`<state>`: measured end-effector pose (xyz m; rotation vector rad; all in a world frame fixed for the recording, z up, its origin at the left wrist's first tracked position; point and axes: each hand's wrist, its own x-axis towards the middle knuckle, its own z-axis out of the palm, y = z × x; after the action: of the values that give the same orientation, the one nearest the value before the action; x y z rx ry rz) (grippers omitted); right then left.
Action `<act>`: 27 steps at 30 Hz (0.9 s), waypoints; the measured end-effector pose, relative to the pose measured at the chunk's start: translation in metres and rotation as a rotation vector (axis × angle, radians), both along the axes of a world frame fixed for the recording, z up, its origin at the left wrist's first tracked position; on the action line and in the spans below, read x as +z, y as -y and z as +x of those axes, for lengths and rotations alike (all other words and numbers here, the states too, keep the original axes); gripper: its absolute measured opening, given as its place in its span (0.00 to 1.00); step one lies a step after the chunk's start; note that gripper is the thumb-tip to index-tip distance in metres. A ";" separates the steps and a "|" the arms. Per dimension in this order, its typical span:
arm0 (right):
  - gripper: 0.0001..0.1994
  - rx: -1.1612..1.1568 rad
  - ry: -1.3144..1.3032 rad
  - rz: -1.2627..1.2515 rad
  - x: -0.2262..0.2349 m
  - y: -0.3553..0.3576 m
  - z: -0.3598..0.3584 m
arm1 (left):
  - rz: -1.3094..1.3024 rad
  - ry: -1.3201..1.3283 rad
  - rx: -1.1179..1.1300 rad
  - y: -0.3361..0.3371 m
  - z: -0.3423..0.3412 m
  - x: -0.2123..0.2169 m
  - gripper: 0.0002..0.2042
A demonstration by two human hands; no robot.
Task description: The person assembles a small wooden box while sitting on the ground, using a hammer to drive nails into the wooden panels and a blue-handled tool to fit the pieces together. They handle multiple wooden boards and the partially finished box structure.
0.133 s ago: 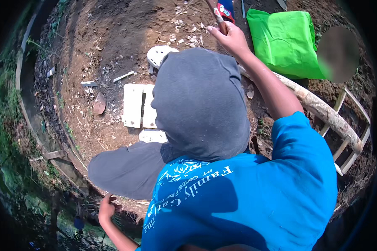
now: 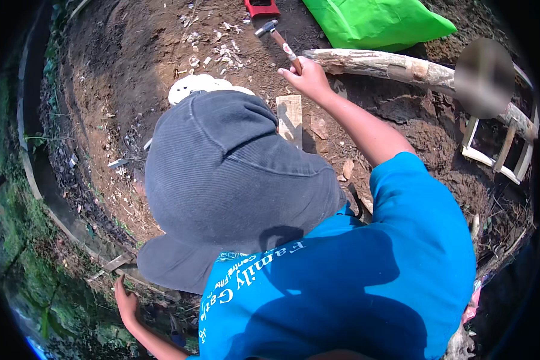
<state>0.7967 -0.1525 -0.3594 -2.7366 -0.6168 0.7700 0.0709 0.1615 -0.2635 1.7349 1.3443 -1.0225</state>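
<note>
My right hand [image 2: 309, 75] is raised at the upper middle, shut on the wooden handle of a hammer [image 2: 277, 37] whose metal head points up and left. Just below the hand a small pale wooden board [image 2: 290, 119] lies on the bare soil. My left hand [image 2: 126, 303] reaches to the lower left with fingers spread, resting on the dirt by a wooden strip [image 2: 115, 263] and holding nothing. A dark grey cap [image 2: 222, 180] and a blue shirt [image 2: 354, 282] fill the centre and hide the ground beneath.
A peeled log [image 2: 396, 66] lies across the upper right, a green bag [image 2: 378, 21] behind it. A red object [image 2: 261, 7] sits at the top edge. White round pieces [image 2: 198, 87] and wood chips [image 2: 213, 42] are near the cap. A white ladder-like frame [image 2: 498, 156] stands right. A curved kerb [image 2: 33, 180] runs left.
The hammer hand has shifted slightly down and left, and the hammer now shows fully. The cap now covers the white boards that showed beside it.
</note>
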 end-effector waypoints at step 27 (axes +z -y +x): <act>0.22 0.085 0.415 0.431 -0.019 -0.071 0.105 | -0.080 0.379 0.599 0.077 0.303 -0.316 0.42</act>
<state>0.9020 -0.0812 -0.3780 -2.4776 -0.8686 0.0545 0.3741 0.0846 -0.5795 1.2573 1.4152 -0.3822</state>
